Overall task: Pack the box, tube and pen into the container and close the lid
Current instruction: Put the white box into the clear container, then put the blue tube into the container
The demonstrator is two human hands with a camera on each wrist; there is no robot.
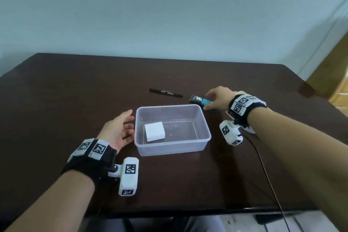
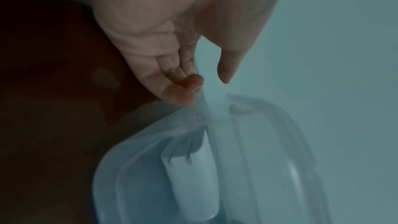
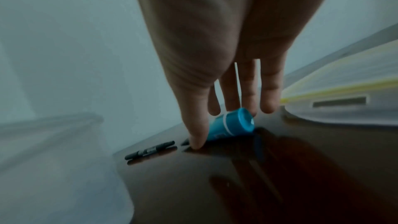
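Under the right hand [image 1: 218, 98], a blue-capped, dark-ended tube [image 1: 199, 100].

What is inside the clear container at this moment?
Only the white box lies inside the container, toward its left end. The rest of its floor shows bare through the clear plastic; nothing covers it.
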